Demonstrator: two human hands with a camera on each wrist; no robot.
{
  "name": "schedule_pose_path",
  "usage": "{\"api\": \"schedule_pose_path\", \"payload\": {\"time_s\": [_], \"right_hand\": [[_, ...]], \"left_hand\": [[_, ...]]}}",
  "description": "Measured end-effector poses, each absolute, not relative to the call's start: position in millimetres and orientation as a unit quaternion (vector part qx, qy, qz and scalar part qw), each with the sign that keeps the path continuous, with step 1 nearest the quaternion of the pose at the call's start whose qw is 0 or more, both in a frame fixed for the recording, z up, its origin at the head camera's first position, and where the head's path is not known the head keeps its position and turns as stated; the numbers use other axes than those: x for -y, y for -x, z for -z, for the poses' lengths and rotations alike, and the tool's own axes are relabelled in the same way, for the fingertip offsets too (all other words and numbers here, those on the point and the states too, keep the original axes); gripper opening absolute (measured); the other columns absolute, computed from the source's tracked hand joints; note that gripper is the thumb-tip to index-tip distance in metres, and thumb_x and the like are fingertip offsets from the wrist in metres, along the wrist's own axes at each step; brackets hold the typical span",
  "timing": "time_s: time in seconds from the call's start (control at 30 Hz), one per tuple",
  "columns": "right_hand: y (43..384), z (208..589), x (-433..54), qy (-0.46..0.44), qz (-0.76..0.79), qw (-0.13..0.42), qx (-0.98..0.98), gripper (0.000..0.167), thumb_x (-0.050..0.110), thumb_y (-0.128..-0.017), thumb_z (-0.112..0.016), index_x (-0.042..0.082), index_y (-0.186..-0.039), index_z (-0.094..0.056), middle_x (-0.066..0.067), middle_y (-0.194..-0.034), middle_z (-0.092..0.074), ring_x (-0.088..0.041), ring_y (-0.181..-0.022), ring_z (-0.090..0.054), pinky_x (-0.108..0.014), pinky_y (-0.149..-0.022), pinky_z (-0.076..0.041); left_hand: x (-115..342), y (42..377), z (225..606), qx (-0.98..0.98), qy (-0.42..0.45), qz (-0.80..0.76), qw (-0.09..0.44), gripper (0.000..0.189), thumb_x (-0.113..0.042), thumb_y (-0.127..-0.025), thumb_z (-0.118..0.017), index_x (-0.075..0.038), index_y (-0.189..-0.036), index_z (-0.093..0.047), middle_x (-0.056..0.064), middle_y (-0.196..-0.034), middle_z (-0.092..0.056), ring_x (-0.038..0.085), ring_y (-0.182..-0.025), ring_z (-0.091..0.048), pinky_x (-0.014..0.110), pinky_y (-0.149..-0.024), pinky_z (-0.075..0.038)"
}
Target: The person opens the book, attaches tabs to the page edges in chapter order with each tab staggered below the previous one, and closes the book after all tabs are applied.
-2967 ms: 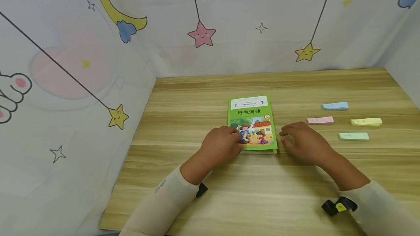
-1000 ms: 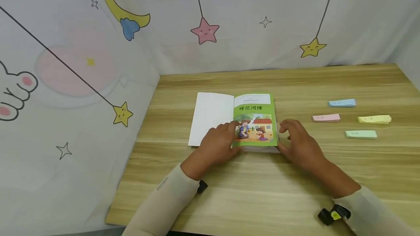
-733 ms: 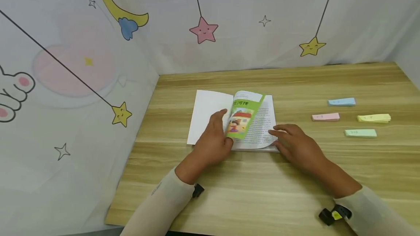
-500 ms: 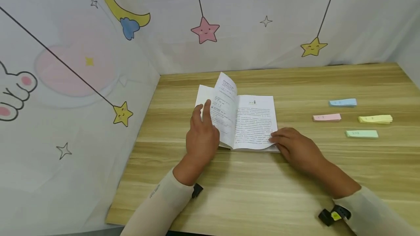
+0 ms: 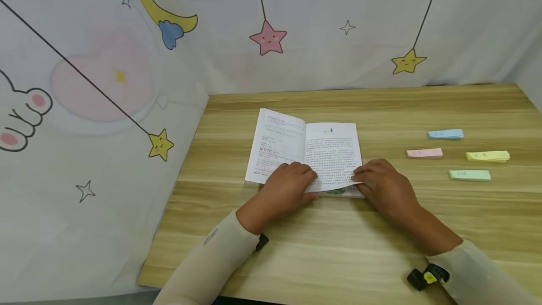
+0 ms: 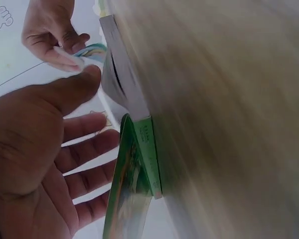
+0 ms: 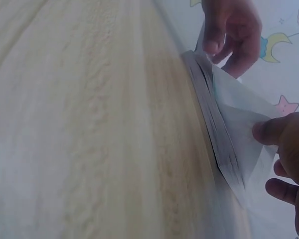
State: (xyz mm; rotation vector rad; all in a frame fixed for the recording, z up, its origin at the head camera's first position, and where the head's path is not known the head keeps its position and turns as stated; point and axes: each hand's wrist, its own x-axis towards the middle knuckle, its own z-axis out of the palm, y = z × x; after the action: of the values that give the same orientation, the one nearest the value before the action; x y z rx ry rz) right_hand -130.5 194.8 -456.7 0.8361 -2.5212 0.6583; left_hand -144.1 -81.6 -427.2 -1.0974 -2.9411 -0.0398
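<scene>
An open book (image 5: 332, 154) lies on the table, printed text on both pages. Its bottom-right page corner is lifted, and part of a coloured picture shows beneath. My right hand (image 5: 387, 189) pinches that corner between thumb and fingers; the right wrist view shows the thumb against the raised page (image 7: 239, 117). My left hand (image 5: 283, 189) rests across the lower part of the book near the fold, fingers extended and hiding some text. From the left wrist view, the green spine (image 6: 148, 149) and the splayed left fingers (image 6: 87, 152) are visible.
To the right of the book lie folded paper strips: blue (image 5: 445, 134), pink (image 5: 424, 153), yellow (image 5: 488, 156) and green (image 5: 469, 175). The wooden table (image 5: 338, 253) meets a cartoon-printed cloth (image 5: 322, 69) at the back and left.
The book was closed; its cover and leaves have been turned to the left. My left hand swept left with a leaf, then came back to the fold. My right hand took the page corner.
</scene>
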Motion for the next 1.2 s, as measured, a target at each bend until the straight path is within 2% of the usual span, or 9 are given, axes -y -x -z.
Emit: {"api": "schedule_pose_path", "payload": {"time_s": [0.13, 0.23, 0.37, 0.5, 0.73, 0.87, 0.97, 1.1, 1.2], "right_hand": [[130, 454, -190, -0.274, -0.257, 0.206, 0.904, 0.030, -0.006, -0.067, -0.091, 0.007, -0.091, -0.081, -0.003, -0.105, -0.073, -0.028, -0.108, -0.061, -0.045, -0.085, -0.052], [128, 453, -189, -0.250, -0.263, 0.197, 0.911, 0.045, -0.003, -0.069, -0.091, 0.005, -0.110, -0.076, -0.009, -0.122, -0.066, -0.031, -0.107, -0.061, -0.045, -0.076, -0.055], [124, 453, -189, -0.206, -0.271, 0.178, 0.923, 0.061, 0.002, -0.074, -0.090, 0.003, -0.123, -0.055, -0.017, -0.132, -0.050, -0.030, -0.090, -0.064, -0.040, -0.059, -0.052], [123, 456, -194, -0.208, -0.281, 0.180, 0.919, 0.053, 0.000, -0.072, -0.090, 0.008, -0.104, -0.049, -0.014, -0.121, -0.052, -0.026, -0.083, -0.063, -0.038, -0.058, -0.051], [127, 462, -201, -0.306, -0.244, 0.185, 0.901, 0.038, 0.002, -0.074, -0.086, 0.014, -0.109, -0.077, -0.007, -0.122, -0.060, -0.029, -0.115, -0.056, -0.043, -0.068, -0.054], [128, 462, -200, -0.335, -0.228, 0.185, 0.895, 0.030, 0.003, -0.077, -0.084, 0.014, -0.105, -0.081, -0.005, -0.118, -0.065, -0.029, -0.114, -0.057, -0.046, -0.078, -0.054], [129, 462, -199, -0.339, -0.223, 0.196, 0.893, 0.028, 0.003, -0.076, -0.085, 0.014, -0.101, -0.082, -0.004, -0.113, -0.067, -0.029, -0.112, -0.058, -0.047, -0.079, -0.054], [131, 464, -198, -0.332, -0.237, 0.223, 0.885, 0.027, 0.001, -0.072, -0.088, 0.014, -0.096, -0.083, -0.007, -0.112, -0.067, -0.032, -0.108, -0.059, -0.047, -0.076, -0.054], [133, 464, -195, -0.329, -0.254, 0.253, 0.874, 0.028, -0.001, -0.069, -0.089, 0.013, -0.093, -0.084, -0.008, -0.114, -0.066, -0.033, -0.106, -0.058, -0.045, -0.072, -0.053]], "left_hand": [[77, 148, 427, 0.938, 0.346, -0.012, -0.001, 0.030, -0.050, -0.094, -0.072, -0.021, -0.104, -0.071, -0.006, -0.109, -0.067, 0.017, -0.105, -0.059, 0.035, -0.087, -0.045], [78, 150, 427, 0.939, 0.344, -0.009, -0.009, 0.025, -0.048, -0.095, -0.071, -0.023, -0.098, -0.071, -0.008, -0.103, -0.067, 0.016, -0.102, -0.059, 0.035, -0.085, -0.044], [82, 151, 426, 0.942, 0.333, 0.018, -0.027, 0.023, -0.045, -0.096, -0.071, -0.023, -0.104, -0.073, -0.009, -0.107, -0.068, 0.015, -0.109, -0.059, 0.035, -0.090, -0.044], [86, 152, 424, 0.946, 0.318, 0.062, -0.027, 0.033, -0.034, -0.097, -0.072, -0.017, -0.125, -0.069, -0.005, -0.116, -0.070, 0.017, -0.111, -0.062, 0.035, -0.093, -0.047], [90, 152, 427, 0.943, 0.226, 0.175, 0.168, 0.085, -0.010, -0.087, -0.068, 0.003, -0.156, -0.020, 0.023, -0.137, -0.055, 0.032, -0.111, -0.063, 0.043, -0.084, -0.055], [93, 150, 425, 0.949, 0.171, 0.108, 0.243, 0.083, -0.007, -0.085, -0.074, -0.010, -0.156, -0.031, 0.028, -0.154, -0.032, 0.046, -0.142, -0.034, 0.058, -0.110, -0.036], [95, 145, 420, 0.952, 0.233, -0.003, 0.197, 0.052, -0.002, -0.087, -0.075, -0.019, -0.135, -0.062, 0.017, -0.155, -0.041, 0.040, -0.150, -0.026, 0.059, -0.117, -0.024], [92, 138, 418, 0.933, 0.344, -0.048, 0.089, 0.008, -0.011, -0.095, -0.071, -0.017, -0.099, -0.073, -0.002, -0.113, -0.069, 0.021, -0.120, -0.059, 0.038, -0.103, -0.043], [86, 136, 420, 0.941, 0.335, -0.034, 0.035, 0.021, -0.037, -0.098, -0.069, -0.016, -0.098, -0.068, -0.004, -0.095, -0.065, 0.017, -0.098, -0.059, 0.034, -0.087, -0.046]]}}
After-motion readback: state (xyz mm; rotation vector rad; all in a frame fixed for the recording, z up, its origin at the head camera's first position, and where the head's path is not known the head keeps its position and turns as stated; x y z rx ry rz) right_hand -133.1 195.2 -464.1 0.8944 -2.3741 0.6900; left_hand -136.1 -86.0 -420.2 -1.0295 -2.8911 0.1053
